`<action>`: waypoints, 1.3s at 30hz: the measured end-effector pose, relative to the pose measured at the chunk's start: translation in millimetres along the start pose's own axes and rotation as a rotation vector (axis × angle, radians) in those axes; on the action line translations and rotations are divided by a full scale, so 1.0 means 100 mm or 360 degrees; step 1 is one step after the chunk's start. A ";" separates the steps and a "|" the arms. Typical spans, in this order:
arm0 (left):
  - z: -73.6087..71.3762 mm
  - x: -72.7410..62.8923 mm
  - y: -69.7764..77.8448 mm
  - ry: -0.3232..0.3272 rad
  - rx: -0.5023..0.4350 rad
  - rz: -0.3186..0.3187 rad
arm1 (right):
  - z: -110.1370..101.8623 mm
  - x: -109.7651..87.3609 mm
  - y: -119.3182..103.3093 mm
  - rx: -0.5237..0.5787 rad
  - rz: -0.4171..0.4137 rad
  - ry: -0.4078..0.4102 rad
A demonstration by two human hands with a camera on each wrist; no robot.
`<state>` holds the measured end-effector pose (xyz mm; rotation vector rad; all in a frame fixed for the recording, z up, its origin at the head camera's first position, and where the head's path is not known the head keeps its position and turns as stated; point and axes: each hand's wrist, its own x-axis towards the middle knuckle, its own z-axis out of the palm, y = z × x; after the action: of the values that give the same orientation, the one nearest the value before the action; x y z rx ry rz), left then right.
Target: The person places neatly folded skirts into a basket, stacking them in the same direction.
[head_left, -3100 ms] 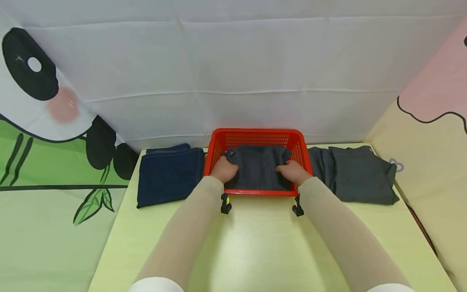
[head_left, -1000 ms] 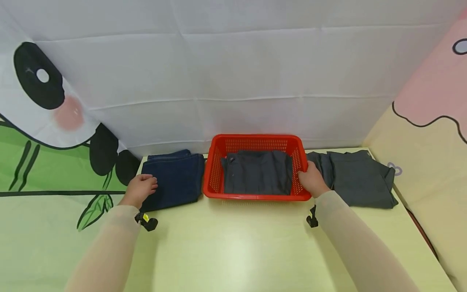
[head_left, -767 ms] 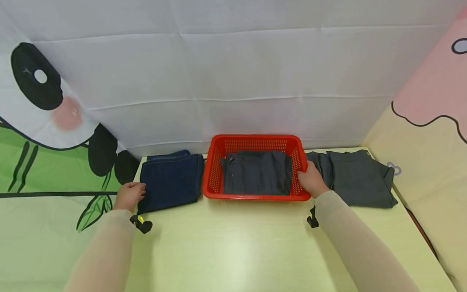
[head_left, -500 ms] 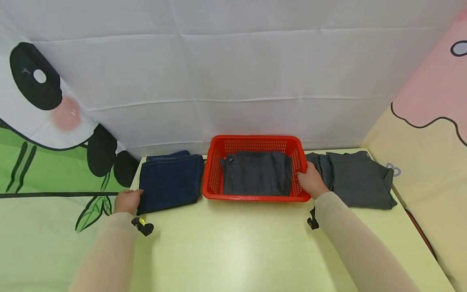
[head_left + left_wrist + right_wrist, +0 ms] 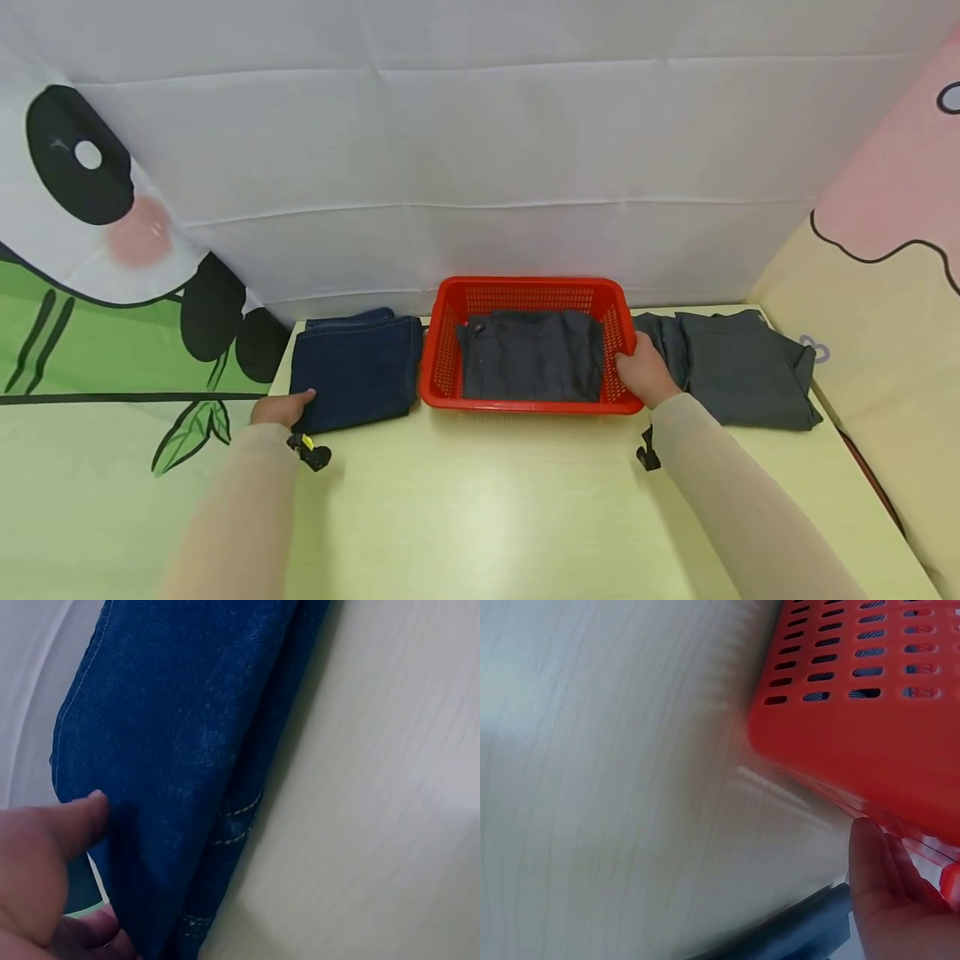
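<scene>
The folded denim garment is pinched at its near left corner by the left hand; in the left wrist view the thumb is laid on top of the cloth, and the other fingers are partly hidden beneath its edge. The garment is spread to the right of that hand, its weight borne by the table. The right side of the red basket is gripped by the right hand, whose fingers are seen against the outer wall below the rim in the right wrist view.

The denim is dyed dark blue and folded into a thick, roughly rectangular pad; its seams are marked by pale stitching, and its layers are shown stacked along the near edge. The basket is moulded in glossy plastic, rectangular with rounded corners, and its walls are pierced by rows of slots. The table is surfaced in pale, smooth material with a fine grain.

Inside the basket a dark grey garment is laid folded and slightly creased. To the right of the basket a second grey garment is placed, its left part partly covered by the right hand. The denim is set just beside the basket on the left, and is separated by the basket from the second grey garment. Behind everything a white sheet is hung, crossed by fold lines. A small black device is worn at the left wrist.
</scene>
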<state>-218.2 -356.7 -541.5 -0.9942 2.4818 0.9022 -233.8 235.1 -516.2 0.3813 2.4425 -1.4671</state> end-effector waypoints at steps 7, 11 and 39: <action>0.02 -0.02 0.07 -0.0080 0.0078 0.0074 | -0.01 0.02 0.02 0.0001 0.0005 0.0004; -0.05 -0.02 0.05 -0.0174 0.0088 0.0106 | -0.01 0.01 0.01 -0.0012 -0.0003 0.0005; -0.11 -0.21 -0.47 -0.0583 -0.0234 0.0341 | 0.01 0.01 -0.01 -0.0007 -0.0055 0.0014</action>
<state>-171.0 -379.7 -543.8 -0.5470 2.2594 1.2256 -235.5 234.0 -516.2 0.3471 2.4707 -1.4768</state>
